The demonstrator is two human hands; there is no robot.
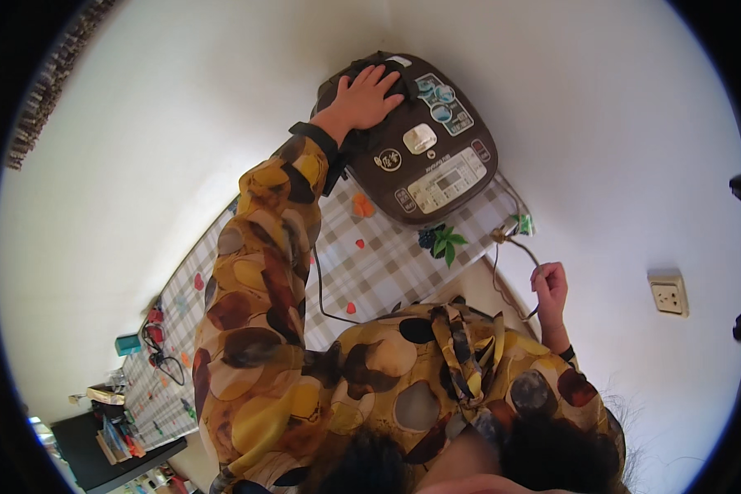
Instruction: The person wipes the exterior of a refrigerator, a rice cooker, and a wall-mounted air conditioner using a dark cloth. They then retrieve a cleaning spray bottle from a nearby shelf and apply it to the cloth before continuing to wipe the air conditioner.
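Note:
A dark brown rice cooker (370, 179) with stickers and a control panel stands on a checked, fruit-patterned tablecloth (339, 272) in the corner. My left hand (366, 99) lies spread, palm down, on a black cloth (363, 137) at the far left part of the cooker's lid. Off the table's right edge, my right hand (551, 285) has its fingers closed round a thin cord (527, 249). The cord runs back to a tangled bunch (499, 235) at the table's edge, and a loop of it hangs below.
White walls meet behind the cooker. A wall socket (668, 294) is on the right wall. Another dark cable (321, 296) crosses the tablecloth beside my left sleeve. At the far left are a coiled cord (154, 358), a teal box (128, 345) and books (116, 439).

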